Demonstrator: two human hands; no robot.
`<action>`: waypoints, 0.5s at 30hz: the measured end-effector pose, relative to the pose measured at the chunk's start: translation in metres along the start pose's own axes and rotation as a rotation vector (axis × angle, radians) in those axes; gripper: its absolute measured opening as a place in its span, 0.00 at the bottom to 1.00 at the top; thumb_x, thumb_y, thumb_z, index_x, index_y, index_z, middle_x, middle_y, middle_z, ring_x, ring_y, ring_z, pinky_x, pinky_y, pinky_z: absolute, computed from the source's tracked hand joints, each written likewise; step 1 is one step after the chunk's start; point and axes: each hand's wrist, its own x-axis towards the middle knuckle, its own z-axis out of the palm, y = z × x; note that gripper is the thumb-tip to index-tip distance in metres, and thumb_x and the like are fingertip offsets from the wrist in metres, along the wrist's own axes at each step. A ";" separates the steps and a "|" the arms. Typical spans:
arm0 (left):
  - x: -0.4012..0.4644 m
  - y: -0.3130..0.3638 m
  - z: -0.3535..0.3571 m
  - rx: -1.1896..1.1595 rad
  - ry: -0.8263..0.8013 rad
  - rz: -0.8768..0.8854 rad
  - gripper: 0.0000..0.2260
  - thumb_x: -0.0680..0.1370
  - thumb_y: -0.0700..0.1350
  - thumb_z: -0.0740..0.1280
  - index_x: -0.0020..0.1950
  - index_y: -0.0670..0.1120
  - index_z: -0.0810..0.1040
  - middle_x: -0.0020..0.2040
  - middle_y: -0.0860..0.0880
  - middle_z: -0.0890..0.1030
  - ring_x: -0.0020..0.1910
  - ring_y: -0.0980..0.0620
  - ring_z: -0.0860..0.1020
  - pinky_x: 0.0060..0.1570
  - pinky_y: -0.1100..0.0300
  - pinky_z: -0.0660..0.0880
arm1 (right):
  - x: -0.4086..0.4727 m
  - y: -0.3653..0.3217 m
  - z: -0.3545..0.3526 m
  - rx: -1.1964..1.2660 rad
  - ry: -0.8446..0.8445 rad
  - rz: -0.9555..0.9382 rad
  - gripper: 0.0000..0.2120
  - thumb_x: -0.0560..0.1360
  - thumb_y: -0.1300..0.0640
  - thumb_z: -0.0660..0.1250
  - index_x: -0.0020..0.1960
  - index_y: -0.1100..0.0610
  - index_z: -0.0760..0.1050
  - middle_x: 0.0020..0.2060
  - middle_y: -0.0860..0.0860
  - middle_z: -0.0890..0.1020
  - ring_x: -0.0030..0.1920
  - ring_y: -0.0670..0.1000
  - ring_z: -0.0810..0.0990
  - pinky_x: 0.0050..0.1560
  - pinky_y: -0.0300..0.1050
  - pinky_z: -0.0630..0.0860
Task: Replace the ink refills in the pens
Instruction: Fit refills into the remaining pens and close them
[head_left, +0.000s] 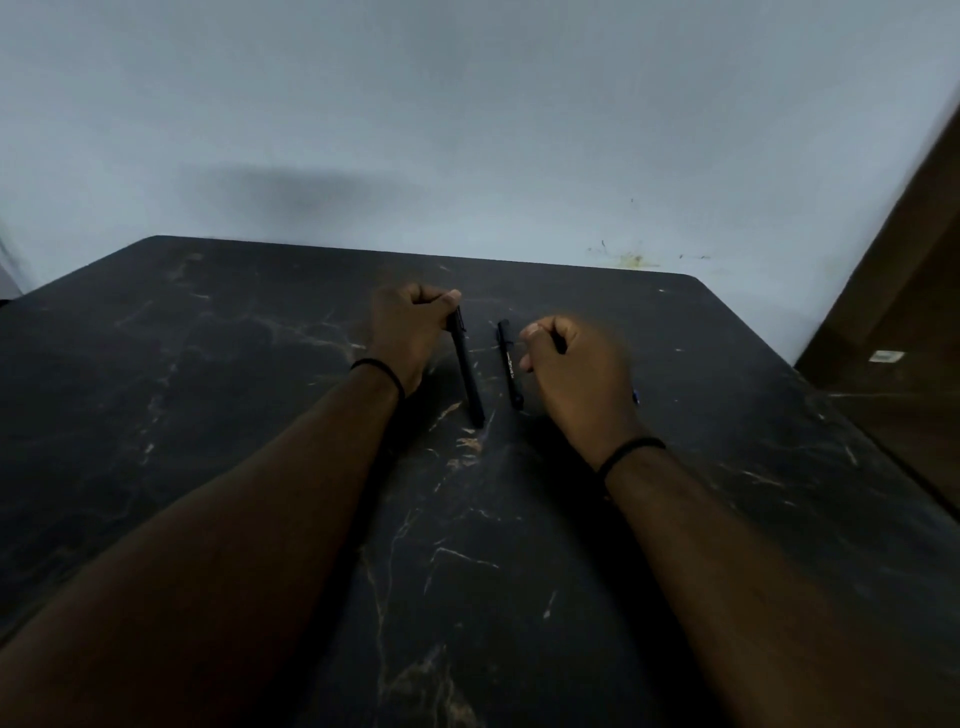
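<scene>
The dark marbled bench (260, 364) carries everything. The left hand (405, 332) is closed around the top of one black pen (467, 374), its lower end on the bench. The right hand (576, 369) is curled, blurred, pinching something small and dark; what, I cannot tell. A second black pen (509, 364) lies between the hands. Best to steady the barrel and twist gently, keeping loose parts close.

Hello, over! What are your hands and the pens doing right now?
Left hand gripping a black pen by its top. Right hand closed on something small and dark, blurred. Second pen lying on the table between hands. Nothing blocking.
</scene>
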 end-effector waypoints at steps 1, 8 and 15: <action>0.001 -0.002 0.004 0.019 -0.003 0.020 0.12 0.76 0.41 0.72 0.32 0.45 0.79 0.28 0.51 0.79 0.21 0.64 0.73 0.26 0.72 0.70 | 0.000 0.000 0.000 -0.003 0.005 -0.001 0.12 0.78 0.54 0.62 0.41 0.55 0.80 0.34 0.49 0.83 0.36 0.46 0.81 0.42 0.48 0.79; 0.016 -0.018 0.015 0.214 -0.027 0.055 0.10 0.73 0.48 0.74 0.34 0.47 0.80 0.32 0.49 0.83 0.32 0.54 0.80 0.37 0.60 0.78 | 0.002 0.002 0.001 -0.030 0.013 -0.020 0.12 0.78 0.53 0.62 0.40 0.53 0.80 0.34 0.48 0.83 0.36 0.43 0.80 0.41 0.44 0.78; 0.019 -0.020 0.015 0.410 -0.023 0.068 0.15 0.72 0.59 0.71 0.34 0.49 0.79 0.29 0.52 0.81 0.31 0.52 0.80 0.39 0.56 0.80 | 0.000 -0.002 -0.002 -0.047 -0.015 -0.017 0.13 0.79 0.53 0.62 0.39 0.55 0.79 0.33 0.50 0.82 0.36 0.47 0.80 0.43 0.46 0.79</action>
